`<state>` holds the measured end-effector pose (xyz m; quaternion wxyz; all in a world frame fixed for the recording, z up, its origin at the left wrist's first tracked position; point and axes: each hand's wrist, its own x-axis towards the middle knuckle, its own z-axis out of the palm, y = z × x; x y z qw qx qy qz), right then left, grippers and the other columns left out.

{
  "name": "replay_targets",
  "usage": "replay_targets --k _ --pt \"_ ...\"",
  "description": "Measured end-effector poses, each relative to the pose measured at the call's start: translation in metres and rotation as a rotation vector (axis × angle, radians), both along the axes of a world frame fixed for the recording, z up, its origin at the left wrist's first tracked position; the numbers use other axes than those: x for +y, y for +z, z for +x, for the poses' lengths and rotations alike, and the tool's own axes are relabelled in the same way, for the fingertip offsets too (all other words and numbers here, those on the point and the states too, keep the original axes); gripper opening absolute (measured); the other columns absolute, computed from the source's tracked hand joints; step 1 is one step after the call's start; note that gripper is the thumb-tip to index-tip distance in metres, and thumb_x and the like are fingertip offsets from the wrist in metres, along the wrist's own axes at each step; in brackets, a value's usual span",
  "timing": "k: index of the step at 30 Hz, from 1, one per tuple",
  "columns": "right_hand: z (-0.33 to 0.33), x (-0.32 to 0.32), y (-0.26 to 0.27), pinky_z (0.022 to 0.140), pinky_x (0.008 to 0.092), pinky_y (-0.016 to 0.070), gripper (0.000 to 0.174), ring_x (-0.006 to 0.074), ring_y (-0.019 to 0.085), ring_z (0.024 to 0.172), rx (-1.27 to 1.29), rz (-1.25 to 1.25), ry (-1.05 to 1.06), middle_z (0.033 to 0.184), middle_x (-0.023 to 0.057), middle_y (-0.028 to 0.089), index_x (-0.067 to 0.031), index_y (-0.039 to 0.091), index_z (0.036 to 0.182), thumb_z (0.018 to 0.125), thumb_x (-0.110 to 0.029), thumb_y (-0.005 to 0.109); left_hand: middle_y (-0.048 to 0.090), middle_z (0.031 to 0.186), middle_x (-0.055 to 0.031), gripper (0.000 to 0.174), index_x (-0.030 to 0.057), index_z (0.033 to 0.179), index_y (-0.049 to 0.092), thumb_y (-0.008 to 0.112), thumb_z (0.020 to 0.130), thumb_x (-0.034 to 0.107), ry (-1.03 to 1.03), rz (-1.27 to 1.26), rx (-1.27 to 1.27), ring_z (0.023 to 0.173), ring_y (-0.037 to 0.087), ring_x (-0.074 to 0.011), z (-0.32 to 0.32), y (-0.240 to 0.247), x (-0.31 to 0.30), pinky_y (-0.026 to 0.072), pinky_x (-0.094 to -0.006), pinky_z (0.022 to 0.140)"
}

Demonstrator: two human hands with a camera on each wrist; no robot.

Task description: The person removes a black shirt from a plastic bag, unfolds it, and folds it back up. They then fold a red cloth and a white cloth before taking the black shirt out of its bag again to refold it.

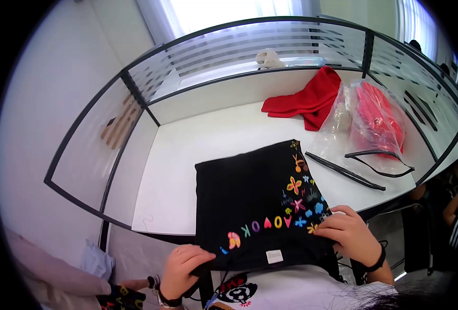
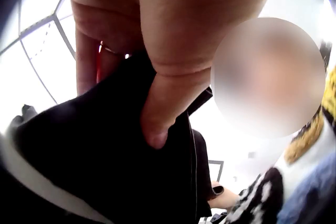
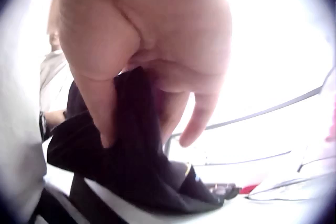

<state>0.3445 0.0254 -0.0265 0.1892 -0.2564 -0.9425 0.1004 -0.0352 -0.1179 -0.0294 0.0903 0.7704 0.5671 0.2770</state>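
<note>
A black shirt [image 1: 239, 191] with colourful letters, hearts and flowers lies over the white desk's front edge, its near end raised toward the person's body. A white label [image 1: 274, 257] shows at that near end. My left hand [image 1: 184, 266] pinches the near left corner, and the left wrist view shows the thumb [image 2: 160, 113] pressed against the black cloth. At the near right corner my right hand [image 1: 350, 235] grips the cloth between thumb and fingers. In the right wrist view a bunched fold of the shirt [image 3: 134, 129] passes between that thumb and the fingers.
A red cloth [image 1: 317, 101] lies at the desk's back right. Beside it are clear plastic bags [image 1: 342, 124], one with something red inside, and black strips [image 1: 345, 170]. Framed panels [image 1: 270, 46] enclose the desk's back and sides. Another person's arm [image 1: 136, 284] shows at lower left.
</note>
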Motion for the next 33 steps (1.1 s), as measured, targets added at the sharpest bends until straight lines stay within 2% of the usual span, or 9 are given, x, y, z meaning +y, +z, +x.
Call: replay_targets --k 5,10,13,16,18,20,23,30,33 --pt "0.02 -0.015 0.035 0.087 0.0388 0.0503 0.048 0.0256 0.064 0.089 0.047 -0.226 0.058 0.093 0.0045 0.067 -0.0116 0.07 0.111 0.065 0.001 0.073 0.073 0.091 -0.008 0.03 0.0073 0.103 0.075 0.075 0.073 0.009 -0.1 -0.112 -0.12 0.081 0.069 -0.0285 -0.003 0.034 -0.014 0.0524 -0.0357 0.069" --pt "0.023 0.002 0.047 0.078 0.0381 0.0512 0.053 0.0295 0.065 0.084 0.173 -0.284 0.136 0.095 0.0068 0.07 -0.0113 0.067 0.122 0.071 0.002 0.072 0.073 0.088 -0.0111 0.029 0.0041 0.096 0.076 0.074 0.067 0.001 0.004 -0.045 -0.144 0.078 0.071 -0.0282 -0.01 0.042 -0.006 0.0536 -0.0339 0.07" --pt "0.009 0.033 0.045 0.081 0.0327 0.0538 0.047 0.0219 0.07 0.091 0.37 -0.49 0.134 0.099 0.0087 0.074 -0.0048 0.066 0.123 0.078 0.001 0.072 0.073 0.086 -0.0119 0.029 0.0001 0.094 0.074 0.074 0.066 -0.006 0.135 -0.15 -0.362 0.08 0.071 -0.0225 -0.017 0.054 0.02 0.0541 -0.0302 0.075" --pt "-0.021 0.076 0.029 0.077 0.0281 0.0524 0.048 0.014 0.065 0.085 0.616 -0.487 0.085 0.104 0.0089 0.069 -0.0022 0.057 0.131 0.084 0.001 0.07 0.07 0.083 -0.0032 0.012 -0.0015 0.094 0.071 0.072 0.084 0.005 0.355 -0.168 -0.563 0.081 0.064 -0.0108 -0.016 0.055 0.062 0.0501 -0.0256 0.077" --pt "-0.031 0.112 0.01 0.073 0.0279 0.0512 0.05 0.0141 0.06 0.077 0.605 -0.683 -0.028 0.097 0.0074 0.064 -0.0049 0.054 0.133 0.085 -0.002 0.07 0.066 0.089 0.0012 0.023 -0.0026 0.101 0.067 0.07 0.093 0.019 0.272 -0.224 -0.692 0.081 0.059 -0.008 -0.037 0.035 0.1 0.0465 -0.0231 0.076" --pt "-0.034 0.133 0.007 0.072 0.0281 0.0507 0.048 0.0152 0.055 0.073 0.244 -0.579 -0.231 0.088 0.0066 0.059 -0.0073 0.054 0.132 0.087 -0.005 0.071 0.066 0.093 0.0006 0.028 -0.003 0.108 0.065 0.069 0.095 0.021 0.218 -0.329 -0.84 0.081 0.059 -0.0075 -0.046 0.013 0.138 0.0478 -0.0234 0.073" --pt "-0.037 0.158 -0.031 0.065 0.0299 0.0481 0.042 0.0166 0.05 0.066 0.214 -0.525 -0.143 0.076 0.0049 0.054 -0.0068 0.058 0.127 0.087 -0.008 0.072 0.069 0.1 -0.0035 0.03 -0.0033 0.113 0.066 0.067 0.097 0.022 0.279 -0.664 -0.731 0.087 0.064 -0.0106 -0.069 -0.012 0.169 0.0511 -0.0251 0.077" --pt "-0.029 0.154 -0.019 0.055 0.0259 0.0441 0.032 0.0079 0.049 0.059 0.277 -0.758 -0.277 0.066 -0.001 0.051 -0.0065 0.061 0.12 0.09 -0.009 0.072 0.064 0.092 -0.0015 0.031 0.0 0.113 0.062 0.064 0.098 0.028 0.4 -0.533 -0.676 0.081 0.058 -0.0084 -0.082 -0.027 0.162 0.0457 -0.0219 0.066" --pt "-0.025 0.155 -0.023 0.058 0.0261 0.0466 0.032 0.0097 0.055 0.065 0.379 -0.713 -0.316 0.077 0.0024 0.056 -0.0066 0.063 0.117 0.087 -0.01 0.075 0.065 0.1 -0.0051 0.034 0.0033 0.123 0.058 0.064 0.098 0.026 0.354 -0.493 -0.575 0.089 0.06 -0.0111 -0.091 -0.031 0.156 0.0463 -0.0239 0.071"
